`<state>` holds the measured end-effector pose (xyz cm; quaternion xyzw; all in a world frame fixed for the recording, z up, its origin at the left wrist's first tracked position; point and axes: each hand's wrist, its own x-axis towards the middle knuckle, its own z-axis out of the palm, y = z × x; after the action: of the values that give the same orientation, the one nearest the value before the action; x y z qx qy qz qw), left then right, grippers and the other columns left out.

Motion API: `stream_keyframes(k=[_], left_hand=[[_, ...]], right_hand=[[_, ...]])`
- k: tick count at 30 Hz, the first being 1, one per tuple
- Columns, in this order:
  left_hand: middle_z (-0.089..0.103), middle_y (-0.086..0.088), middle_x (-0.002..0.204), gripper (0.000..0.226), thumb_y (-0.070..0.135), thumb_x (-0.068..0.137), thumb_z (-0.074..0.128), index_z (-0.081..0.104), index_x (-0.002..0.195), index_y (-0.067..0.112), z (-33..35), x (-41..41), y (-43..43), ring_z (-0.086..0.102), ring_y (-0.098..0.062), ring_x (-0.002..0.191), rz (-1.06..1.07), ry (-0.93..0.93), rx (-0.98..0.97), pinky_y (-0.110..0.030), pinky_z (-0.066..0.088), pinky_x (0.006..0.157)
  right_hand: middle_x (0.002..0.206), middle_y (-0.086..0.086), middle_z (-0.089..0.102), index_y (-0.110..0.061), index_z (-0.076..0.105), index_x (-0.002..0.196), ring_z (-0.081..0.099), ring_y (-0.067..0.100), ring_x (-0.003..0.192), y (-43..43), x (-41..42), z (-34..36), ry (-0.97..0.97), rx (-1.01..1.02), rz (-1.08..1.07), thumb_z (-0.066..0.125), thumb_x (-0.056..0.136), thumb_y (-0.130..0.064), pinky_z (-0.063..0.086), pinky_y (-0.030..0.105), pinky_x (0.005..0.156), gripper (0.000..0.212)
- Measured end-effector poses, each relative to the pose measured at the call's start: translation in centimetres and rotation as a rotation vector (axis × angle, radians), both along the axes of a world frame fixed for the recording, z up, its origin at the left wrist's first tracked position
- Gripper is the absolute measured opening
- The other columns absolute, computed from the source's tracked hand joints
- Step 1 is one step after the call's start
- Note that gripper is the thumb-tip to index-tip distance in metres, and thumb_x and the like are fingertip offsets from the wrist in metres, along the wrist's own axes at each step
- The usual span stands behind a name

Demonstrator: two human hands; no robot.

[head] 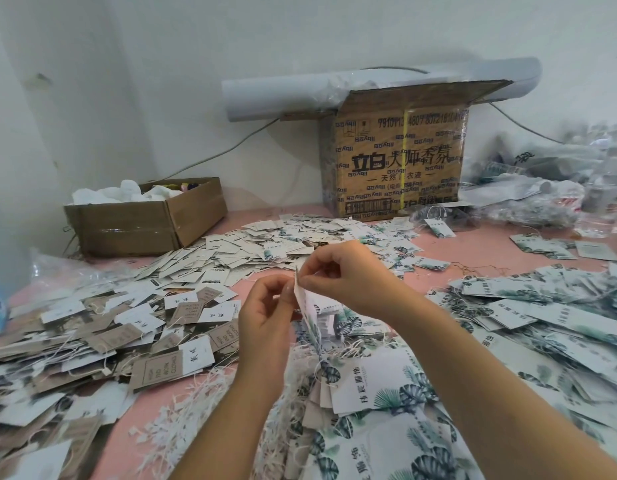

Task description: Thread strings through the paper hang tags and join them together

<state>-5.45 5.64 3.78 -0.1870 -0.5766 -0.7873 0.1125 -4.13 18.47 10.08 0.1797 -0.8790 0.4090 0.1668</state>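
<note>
both hands meet above the middle of the pink table (473,244), working on one leaf-print hang tag (310,315) that is held up edge-on to the camera, its top corner between the two hands and its lower end hanging down over the heap below. the left hand (265,317) has its fingers curled round the tag's left side, with the thumb pressed on the paper near the top. the right hand (338,271) comes in from above and pinches the very top edge of the same tag between thumb and forefinger, its other fingers loosely bent (whether a string lies in that pinch is too fine to tell). under the forearms lies a heap of larger leaf-print tags (379,382), and a wide spread of strung leaf-print tags (549,327) covers the right of the table. loose white strings (182,403) lie in a tangle by the left forearm. to the left is a pile of brown and white tags (109,337), and further back a scatter of small white tags (265,244). a low open cardboard box (144,226) with white stuffing stands at the back left. a tall printed carton (397,161) stands against the wall, with a roll of pale paper (283,95) behind its top and clear plastic bags (542,195) to its right
</note>
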Motion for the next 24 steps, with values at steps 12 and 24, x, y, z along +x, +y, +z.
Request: stream_keyframes(k=[12, 24], left_hand=[[0.070, 0.004, 0.074, 0.037, 0.023, 0.095, 0.048, 0.063, 0.064, 0.034, 0.8, -0.2, -0.1, 0.064, -0.009, 0.063, 0.131, -0.202, 0.188, -0.027, 0.049, 0.050], [0.069, 0.009, 0.069, 0.013, 0.018, 0.097, 0.046, 0.054, 0.087, 0.016, 1.3, -0.6, -0.7, 0.063, -0.011, 0.076, 0.212, -0.207, 0.326, -0.031, 0.050, 0.079]], right_hand=[[0.042, -0.014, 0.052, -0.025, 0.060, 0.064, 0.038, 0.000, 0.037, 1.7, -0.4, -0.1, -0.113, -0.037, -0.124, 0.067, 0.083, -0.023, 0.032, 0.010, 0.041, 0.020], [0.044, -0.005, 0.057, -0.012, 0.065, 0.062, 0.040, 0.005, 0.035, 4.5, -0.9, -0.4, -0.178, -0.326, -0.282, 0.070, 0.081, -0.017, 0.036, 0.017, 0.039, 0.020]])
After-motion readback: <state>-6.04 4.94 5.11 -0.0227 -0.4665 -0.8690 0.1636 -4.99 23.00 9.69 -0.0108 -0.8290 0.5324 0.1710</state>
